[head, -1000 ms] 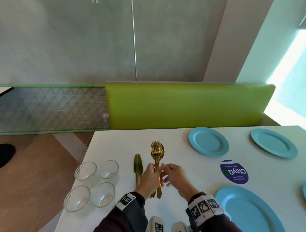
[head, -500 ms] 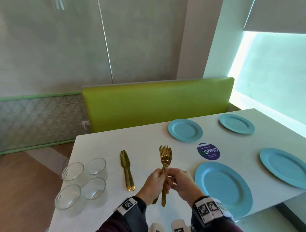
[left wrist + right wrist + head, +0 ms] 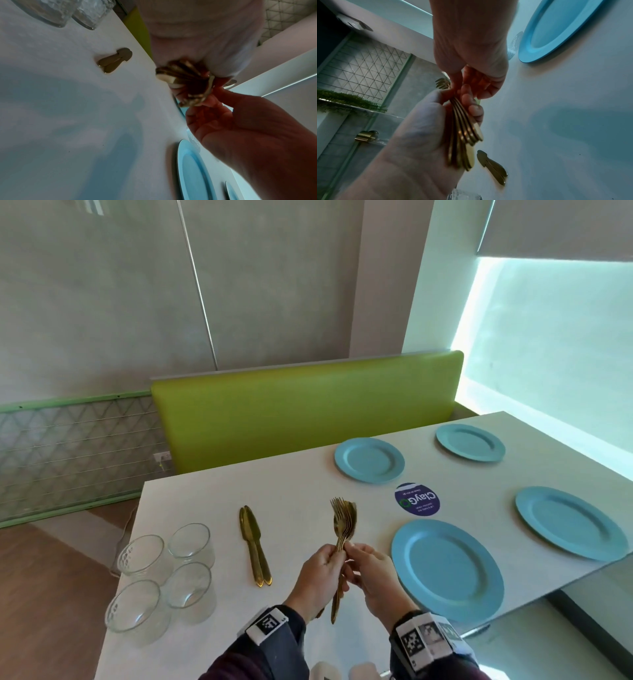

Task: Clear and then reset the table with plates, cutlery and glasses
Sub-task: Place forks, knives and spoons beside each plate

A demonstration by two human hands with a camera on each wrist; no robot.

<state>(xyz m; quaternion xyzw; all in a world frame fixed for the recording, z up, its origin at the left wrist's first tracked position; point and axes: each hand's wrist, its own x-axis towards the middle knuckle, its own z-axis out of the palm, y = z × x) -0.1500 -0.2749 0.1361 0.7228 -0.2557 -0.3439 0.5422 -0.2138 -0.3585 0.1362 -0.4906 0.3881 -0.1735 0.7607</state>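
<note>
The left hand (image 3: 320,575) is clutching the bundle of gold forks (image 3: 343,520) upright above the table (image 3: 301,484) while the right hand (image 3: 371,578) is pinching one handle — resetting cutlery, likely needing a single fork drawn free for the nearest blue plate (image 3: 447,570).

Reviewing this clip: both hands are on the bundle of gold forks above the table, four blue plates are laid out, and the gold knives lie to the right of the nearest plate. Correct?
Not quite. The gold knives lie to the left of the nearest plate, between it and the glasses, as the head view shows. The rest holds: the left hand and right hand both hold the gold forks, and four blue plates are out.
</note>
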